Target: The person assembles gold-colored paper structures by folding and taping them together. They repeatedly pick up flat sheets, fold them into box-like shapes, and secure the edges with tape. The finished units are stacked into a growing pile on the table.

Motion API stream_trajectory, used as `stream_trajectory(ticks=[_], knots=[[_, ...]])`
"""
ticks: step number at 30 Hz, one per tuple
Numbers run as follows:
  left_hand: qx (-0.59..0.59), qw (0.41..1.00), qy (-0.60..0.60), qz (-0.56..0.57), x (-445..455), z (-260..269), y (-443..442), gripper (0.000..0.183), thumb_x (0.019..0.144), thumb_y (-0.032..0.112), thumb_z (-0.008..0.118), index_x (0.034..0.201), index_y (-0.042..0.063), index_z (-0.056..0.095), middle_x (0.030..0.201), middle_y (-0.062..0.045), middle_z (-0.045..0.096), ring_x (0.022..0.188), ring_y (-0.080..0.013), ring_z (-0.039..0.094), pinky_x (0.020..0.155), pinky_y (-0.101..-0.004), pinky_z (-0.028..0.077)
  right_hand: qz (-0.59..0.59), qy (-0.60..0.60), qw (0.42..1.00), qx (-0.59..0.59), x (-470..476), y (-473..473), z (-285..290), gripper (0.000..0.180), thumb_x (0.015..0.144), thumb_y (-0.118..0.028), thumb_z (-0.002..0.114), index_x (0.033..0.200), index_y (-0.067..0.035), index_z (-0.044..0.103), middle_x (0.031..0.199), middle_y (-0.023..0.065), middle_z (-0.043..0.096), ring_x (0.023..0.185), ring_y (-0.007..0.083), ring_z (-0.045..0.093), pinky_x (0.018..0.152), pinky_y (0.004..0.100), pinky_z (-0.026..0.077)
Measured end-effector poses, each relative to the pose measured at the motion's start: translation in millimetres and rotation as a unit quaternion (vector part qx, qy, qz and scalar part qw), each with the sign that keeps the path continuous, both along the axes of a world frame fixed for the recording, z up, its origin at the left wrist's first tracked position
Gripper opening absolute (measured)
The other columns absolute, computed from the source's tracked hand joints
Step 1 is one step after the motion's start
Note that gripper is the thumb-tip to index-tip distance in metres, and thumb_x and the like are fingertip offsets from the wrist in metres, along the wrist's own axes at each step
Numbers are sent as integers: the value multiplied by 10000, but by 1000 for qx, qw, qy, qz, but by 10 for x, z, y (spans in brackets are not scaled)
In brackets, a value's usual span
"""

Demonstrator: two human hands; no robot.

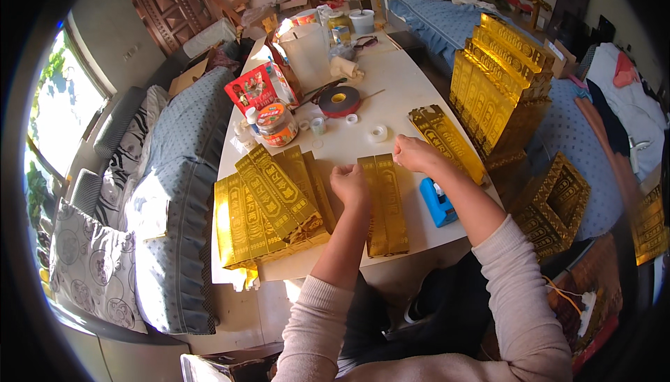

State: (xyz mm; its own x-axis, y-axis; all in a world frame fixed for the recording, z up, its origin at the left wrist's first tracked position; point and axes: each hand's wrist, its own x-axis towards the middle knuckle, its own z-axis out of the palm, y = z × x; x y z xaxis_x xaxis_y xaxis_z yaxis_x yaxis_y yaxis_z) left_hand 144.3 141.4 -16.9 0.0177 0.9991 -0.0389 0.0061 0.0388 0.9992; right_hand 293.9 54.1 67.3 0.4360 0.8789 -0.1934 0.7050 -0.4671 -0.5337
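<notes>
Both my hands are raised over the near half of a white table (413, 78). The fingertips of my left hand (349, 186) are pinched together at the left edge of a paired gold foil paper strip with embossed characters (386, 214). My right hand (416, 153) is pinched likewise past that strip's far right corner. Anything thin between the fingertips is too fine to make out. A blue tape dispenser (437, 205) stands below my right wrist. Left of my left hand lies a stack of gold foil pieces (251, 220); another gold piece (449, 144) lies beyond my right forearm.
Tape rolls, one clear (378, 132) and one large and dark (339, 100), lie farther back near a lidded plastic jar (277, 124) and red packet (254, 89). Tall stacked gold foil blocks (494, 89) rise at right, above a hollow gold frame (555, 206). A covered sofa (178, 172) borders the left.
</notes>
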Motion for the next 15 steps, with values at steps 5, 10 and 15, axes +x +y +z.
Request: stream_trajectory(ticks=[5, 10, 15], knots=[[-43, 998, -41, -19, 13, 91, -88, 129, 831, 15, 706, 799, 36, 583, 746, -32, 623, 644, -117, 572, 591, -264, 485, -2, -53, 999, 5, 41, 25, -177, 188, 950, -188, 653, 985, -19, 728, 1049, 204, 730, 995, 361, 700, 853, 448, 559], [-18, 999, -30, -6, 6, -34, -29, 141, 825, 14, 714, 793, 34, 578, 748, -35, 628, 630, -118, 567, 581, -260, 482, -5, -42, 999, 12, 39, 64, -259, 153, 944, -175, 640, 976, -47, 716, 1007, 173, 735, 945, 333, 708, 830, 437, 558], [-40, 999, -20, -17, -22, -95, -21, 95, 832, 65, 681, 858, -15, 635, 795, -88, 678, 696, -164, 619, 653, -327, 520, -2, -38, 998, 53, 64, 48, -366, 117, 941, -168, 633, 951, -64, 685, 964, 142, 731, 913, 316, 704, 804, 437, 549]])
